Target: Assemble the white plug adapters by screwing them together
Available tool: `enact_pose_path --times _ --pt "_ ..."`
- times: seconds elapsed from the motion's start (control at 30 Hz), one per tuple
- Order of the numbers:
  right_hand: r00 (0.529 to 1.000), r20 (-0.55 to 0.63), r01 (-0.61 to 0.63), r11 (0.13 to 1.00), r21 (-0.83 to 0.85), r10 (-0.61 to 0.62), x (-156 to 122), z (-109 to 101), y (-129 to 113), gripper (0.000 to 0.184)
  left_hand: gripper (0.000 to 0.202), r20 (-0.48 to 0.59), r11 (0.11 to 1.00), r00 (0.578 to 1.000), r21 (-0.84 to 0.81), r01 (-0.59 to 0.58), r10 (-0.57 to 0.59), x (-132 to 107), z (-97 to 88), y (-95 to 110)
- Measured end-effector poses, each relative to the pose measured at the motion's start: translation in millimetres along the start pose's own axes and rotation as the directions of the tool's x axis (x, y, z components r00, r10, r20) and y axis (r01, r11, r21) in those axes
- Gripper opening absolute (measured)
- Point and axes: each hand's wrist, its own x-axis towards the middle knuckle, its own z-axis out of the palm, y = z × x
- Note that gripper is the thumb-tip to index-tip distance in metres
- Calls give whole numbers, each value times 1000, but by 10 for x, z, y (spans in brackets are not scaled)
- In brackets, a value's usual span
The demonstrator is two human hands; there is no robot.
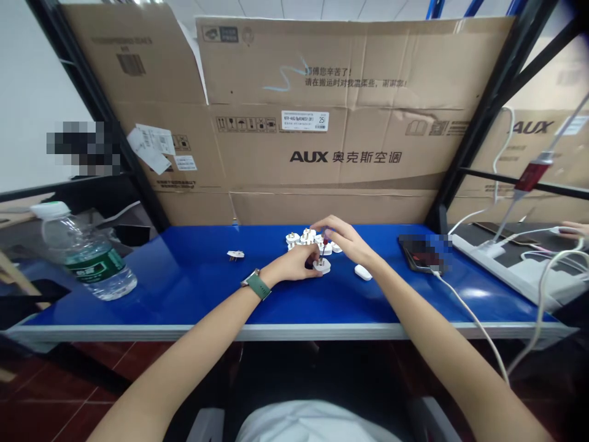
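Note:
My left hand [299, 261], with a green-strapped watch on its wrist, grips a white plug [322, 267] against the blue tabletop. The plug's metal pins point up. Over it, my right hand [345, 238] holds a small screwdriver [325, 242] with a red handle, its shaft pointing down at the plug; where the tip rests is too small to make out. Several more white plugs [293, 238] lie in a cluster just behind, partly hidden by my hands. A white plug cover [363, 272] sits right of the held plug. Off to the left lies a plug part with pins [235, 255].
A water bottle [92, 255] stands at the table's left end. On the right are a phone [421, 253] with a white cable and a long white power strip [488, 248]. A cardboard wall [257, 159] closes the back. Another person's hand [575, 230] shows at the far right.

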Motion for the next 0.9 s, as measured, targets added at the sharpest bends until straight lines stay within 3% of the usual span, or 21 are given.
enact_pose_path --times 0.07,0.27,0.43,0.53,0.73,0.9 --pt "1000 7 -6 999 34 6 5 9 11 32 37 -3 1000 1000 9 -4 4 -1 2 -3" --pt "994 -107 -39 989 -140 24 12 50 -5 19 35 -6 1000 1000 -1 -3 3 -6 5 0" --pt "1000 0 -13 999 -34 13 -4 9 10 30 36 -23 1000 1000 -3 -11 11 -2 15 -9" --pt "1000 6 -20 1000 4 20 9 19 31 33 36 -21 1000 1000 -5 -4 4 0 17 -11" --pt "995 -90 -54 998 -28 52 21 41 37 9 31 -29 1000 1000 -14 -4 3 -7 26 14" --pt "985 -149 -81 995 60 89 26 89 104 30 27 -49 999 998 47 -23 25 -13 7 52"
